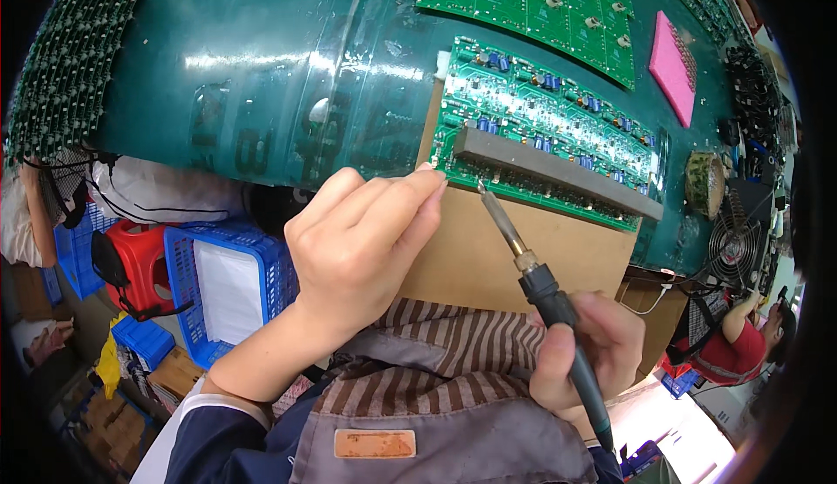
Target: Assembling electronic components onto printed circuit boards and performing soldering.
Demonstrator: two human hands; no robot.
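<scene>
My right hand is closed round the dark handle of a soldering iron. The iron's metal tip points up and left, close to the near edge of a green circuit board panel; whether it touches cannot be told. Several blue components stand on this panel, and a long dark grey bar lies across it. My left hand has thumb and forefinger pinched together at the panel's near left corner. What sits between those fingertips is hidden. Under the panel lies a brown cardboard sheet.
Beyond lies a larger green circuit board sheet. On the right are a pink foam block, a tape roll and a fan. Boards stack at far left; a blue basket and red stool stand below. Another person sits right.
</scene>
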